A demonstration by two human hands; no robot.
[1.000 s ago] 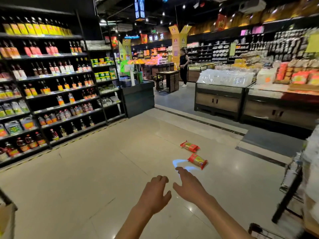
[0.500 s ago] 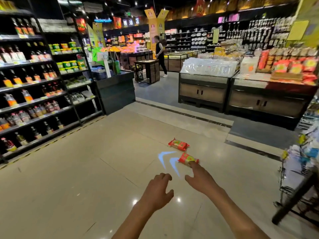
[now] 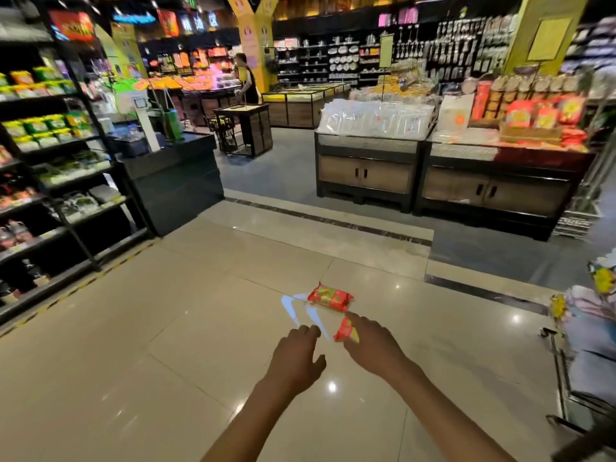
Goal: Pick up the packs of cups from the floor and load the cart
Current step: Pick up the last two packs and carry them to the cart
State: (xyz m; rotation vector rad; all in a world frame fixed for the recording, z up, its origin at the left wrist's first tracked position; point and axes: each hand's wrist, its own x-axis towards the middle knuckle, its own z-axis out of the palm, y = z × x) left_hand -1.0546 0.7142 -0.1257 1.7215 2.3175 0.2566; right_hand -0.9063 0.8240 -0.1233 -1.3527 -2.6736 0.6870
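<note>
Two red packs of cups lie on the beige tiled floor ahead of me. The far pack point(image 3: 330, 297) lies flat and uncovered. The near pack point(image 3: 345, 330) is half hidden under the fingers of my right hand point(image 3: 373, 345), which reaches over it; I cannot tell whether the fingers touch it. My left hand point(image 3: 296, 358) hovers just left of the near pack, fingers loosely curled and holding nothing. The cart point(image 3: 580, 358) shows at the right edge, its metal frame and some goods in view.
Black shelving with bottles and packets point(image 3: 50, 181) lines the left. A dark counter point(image 3: 176, 181) stands at its end. Low display tables point(image 3: 370, 168) with bagged goods stand across the aisle. A person point(image 3: 248, 81) stands far back. A blue light mark point(image 3: 301, 311) glows on the floor.
I have come closer to the packs. My right hand has reached forward from short of the near pack to over it, and my left hand has followed alongside. The packs have not moved.
</note>
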